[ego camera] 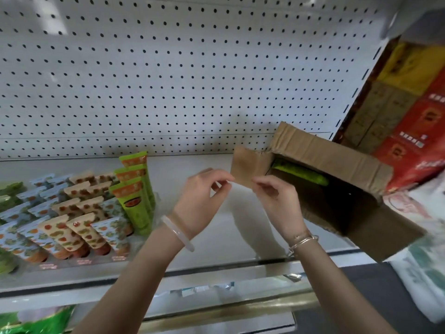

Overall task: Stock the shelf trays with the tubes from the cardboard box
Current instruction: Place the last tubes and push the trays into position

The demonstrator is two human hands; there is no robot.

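An open cardboard box (337, 160) stands at the right end of the white shelf (212, 239). A green tube (301, 174) lies inside it, and the rest of the inside is dark. My left hand (204, 191) pinches the lower left corner of the box's left flap (248, 165). My right hand (277, 198) grips the same flap's lower edge. At the left, green tubes (134, 196) stand upright beside rows of patterned tubes (79, 220) in shelf trays.
A white pegboard (180, 75) backs the shelf. Red and yellow packages (419, 109) are stacked beyond the shelf's right end, with plastic-wrapped goods (423, 273) below them. Green packets (36, 321) lie on the lower shelf at the left.
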